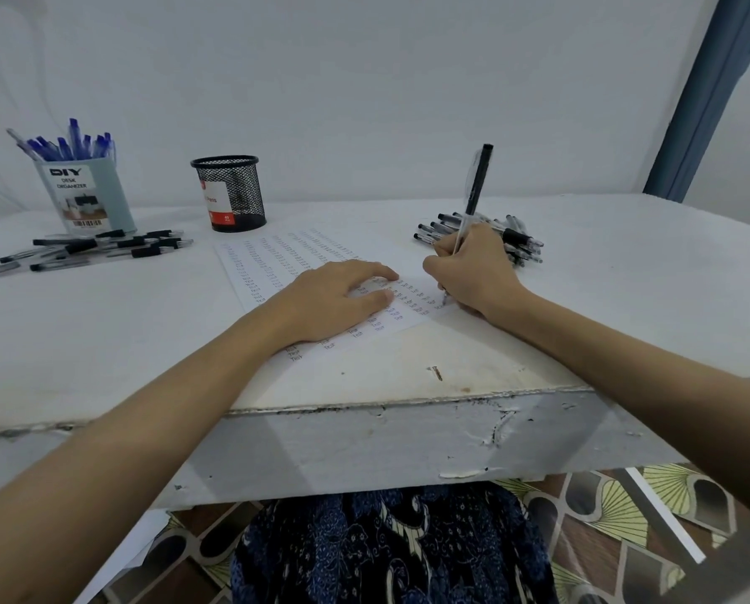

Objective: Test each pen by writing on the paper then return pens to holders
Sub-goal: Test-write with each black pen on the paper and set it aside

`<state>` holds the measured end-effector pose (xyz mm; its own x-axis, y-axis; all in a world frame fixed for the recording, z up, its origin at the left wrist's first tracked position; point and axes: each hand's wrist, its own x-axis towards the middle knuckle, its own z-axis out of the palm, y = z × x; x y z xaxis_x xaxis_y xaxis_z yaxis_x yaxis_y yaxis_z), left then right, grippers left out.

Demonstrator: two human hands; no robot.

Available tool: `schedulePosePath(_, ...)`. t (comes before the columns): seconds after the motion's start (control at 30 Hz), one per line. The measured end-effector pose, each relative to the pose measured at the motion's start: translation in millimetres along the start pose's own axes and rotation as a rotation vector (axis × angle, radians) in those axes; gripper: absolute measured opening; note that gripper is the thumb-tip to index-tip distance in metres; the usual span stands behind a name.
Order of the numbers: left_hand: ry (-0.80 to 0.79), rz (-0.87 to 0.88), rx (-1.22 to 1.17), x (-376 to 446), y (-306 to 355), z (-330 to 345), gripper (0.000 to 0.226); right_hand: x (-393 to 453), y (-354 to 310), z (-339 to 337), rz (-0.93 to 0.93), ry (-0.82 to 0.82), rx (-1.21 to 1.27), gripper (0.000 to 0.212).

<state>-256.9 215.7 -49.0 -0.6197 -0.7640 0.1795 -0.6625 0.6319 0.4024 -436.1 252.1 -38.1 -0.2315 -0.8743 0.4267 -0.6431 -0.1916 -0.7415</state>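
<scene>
A sheet of paper (277, 259) covered in rows of small handwritten marks lies at the middle of the white table. My left hand (338, 298) rests flat on it with fingers spread. My right hand (473, 276) grips a black-capped pen (475, 189), held upright, its tip touching the paper's right edge. A pile of black pens (517, 237) lies just behind my right hand. Another pile of black pens (98, 250) lies at the left. A black mesh holder (229, 191) stands behind the paper. A grey-blue holder (85, 194) at the far left holds several blue pens (70, 143).
The table's worn front edge (364, 411) runs across the view, with a screw (436, 372) in the top near it. A white wall stands close behind the table. A blue post (704, 98) rises at the right. Patterned floor tiles (625, 516) show below.
</scene>
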Motion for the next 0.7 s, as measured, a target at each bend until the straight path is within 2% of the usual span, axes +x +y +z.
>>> schedulePosePath(0.27,0.0,0.001,0.0,-0.4,0.1,-0.3,0.038,-0.6,-1.7,-0.6,0.008,0.019,0.024,0.042)
schedulePosePath(0.47,0.004,0.0,-0.016,-2.8,2.3,-0.9,0.034,1.6,-3.8,-7.1,0.316,0.036,0.387,0.024)
schedulePosePath(0.7,0.015,-0.01,-0.036,-3.9,4.1,-1.9,0.033,6.3,-1.6,-7.7,0.313,0.046,0.482,0.022)
